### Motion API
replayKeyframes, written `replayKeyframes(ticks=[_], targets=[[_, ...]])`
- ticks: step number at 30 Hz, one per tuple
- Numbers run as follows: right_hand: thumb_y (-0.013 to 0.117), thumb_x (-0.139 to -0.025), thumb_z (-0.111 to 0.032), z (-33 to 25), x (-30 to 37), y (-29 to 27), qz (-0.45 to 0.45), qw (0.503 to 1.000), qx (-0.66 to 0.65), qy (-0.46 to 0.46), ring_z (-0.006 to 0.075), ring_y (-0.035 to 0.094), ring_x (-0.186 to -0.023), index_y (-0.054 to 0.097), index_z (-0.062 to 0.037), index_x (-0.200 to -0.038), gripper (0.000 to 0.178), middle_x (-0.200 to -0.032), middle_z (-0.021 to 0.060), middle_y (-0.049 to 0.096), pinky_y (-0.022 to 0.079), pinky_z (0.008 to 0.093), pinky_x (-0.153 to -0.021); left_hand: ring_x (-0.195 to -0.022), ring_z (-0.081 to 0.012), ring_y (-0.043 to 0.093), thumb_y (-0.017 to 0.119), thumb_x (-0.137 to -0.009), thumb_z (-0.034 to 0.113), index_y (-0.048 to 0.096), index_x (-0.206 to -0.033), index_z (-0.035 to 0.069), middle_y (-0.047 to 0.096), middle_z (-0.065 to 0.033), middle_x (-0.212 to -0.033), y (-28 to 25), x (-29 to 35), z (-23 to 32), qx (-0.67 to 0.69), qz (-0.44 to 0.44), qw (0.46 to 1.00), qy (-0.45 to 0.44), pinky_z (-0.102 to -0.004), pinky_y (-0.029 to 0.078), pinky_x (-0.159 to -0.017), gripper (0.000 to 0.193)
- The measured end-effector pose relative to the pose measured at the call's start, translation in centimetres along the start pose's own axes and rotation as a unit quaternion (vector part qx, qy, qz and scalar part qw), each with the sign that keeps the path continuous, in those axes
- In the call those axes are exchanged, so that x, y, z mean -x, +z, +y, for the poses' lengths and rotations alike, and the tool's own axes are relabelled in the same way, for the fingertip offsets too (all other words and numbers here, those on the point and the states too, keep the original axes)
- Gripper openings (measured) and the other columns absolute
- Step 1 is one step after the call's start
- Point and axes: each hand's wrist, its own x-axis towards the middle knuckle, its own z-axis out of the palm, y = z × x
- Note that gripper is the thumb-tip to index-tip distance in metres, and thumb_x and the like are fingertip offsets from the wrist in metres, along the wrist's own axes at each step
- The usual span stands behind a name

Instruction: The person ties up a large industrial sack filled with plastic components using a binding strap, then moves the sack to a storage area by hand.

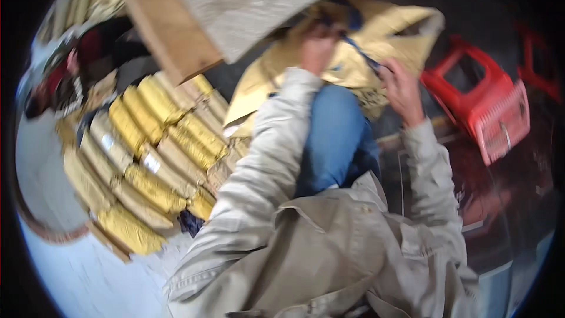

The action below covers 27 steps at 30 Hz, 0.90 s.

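Note:
A dark blue strap (360, 52) runs between my hands across a yellow-tan sack (406, 23). My left hand (321, 46) is closed at the strap's far end, slightly blurred, so its fingertips are hard to make out. Lower and to the right, my right hand (401, 87) pinches the other end between thumb and fingers. The sack is wide and creased, with dark print near its lower edge and an opening at its right corner. My knee in blue jeans (335, 121) is up against the sack, hiding part of it.
Yellow and tan wrapped bundles (156, 109) lie packed in rows at the left. A wooden board (170, 29) and a grey slab (253, 3) jut in above. To the right, a red plastic stool (471, 85) lies tipped over, with another red stool (538, 65) beyond.

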Motion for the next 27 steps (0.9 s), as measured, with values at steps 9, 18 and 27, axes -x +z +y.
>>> replayKeyframes(ticks=[9, 18, 27], targets=[[0.045, -0.089, -0.015, -3.9, -3.5, 3.0, -0.097, 0.897, -0.389, 0.187, 0.0055, 0.041, -0.048, 0.049, -0.0063, -0.082, 0.012, -0.077, 0.0019, 0.052, 0.030, 0.0169, -0.043, -0.059, -0.0361, 0.054, 0.057, -0.079, 0.025, 0.055, -0.076, 0.004, 0.056, -0.0176, -0.066, 2.4, -2.1, -2.3, -0.102, 0.113, 0.985, 0.081, -0.0437, 0.041, -0.053, 0.021], [0.045, -0.090, -0.017, -0.8, -0.9, 4.8, 0.047, 0.890, -0.437, 0.119, 0.0005, 0.030, -0.046, 0.044, -0.0085, -0.077, 0.016, -0.073, -0.0003, 0.050, 0.024, 0.0157, -0.041, -0.067, -0.0388, 0.056, 0.050, -0.082, 0.023, 0.054, -0.081, 0.006, 0.058, -0.0203, -0.070, 3.6, -2.6, -2.0, -0.154, 0.097, 0.979, 0.087, -0.0453, 0.044, -0.057, 0.018], [0.044, -0.090, -0.016, 0.1, 2.0, 3.7, 0.026, 0.932, -0.358, 0.043, 0.0002, 0.027, -0.049, 0.043, -0.0061, -0.076, 0.018, -0.070, -0.0022, 0.046, 0.024, 0.0144, -0.047, -0.064, -0.0391, 0.054, 0.053, -0.081, 0.024, 0.052, -0.070, 0.004, 0.055, -0.0201, -0.065, 3.4, 0.0, -0.3, -0.071, 0.159, 0.980, 0.100, -0.0438, 0.042, -0.055, 0.023]])
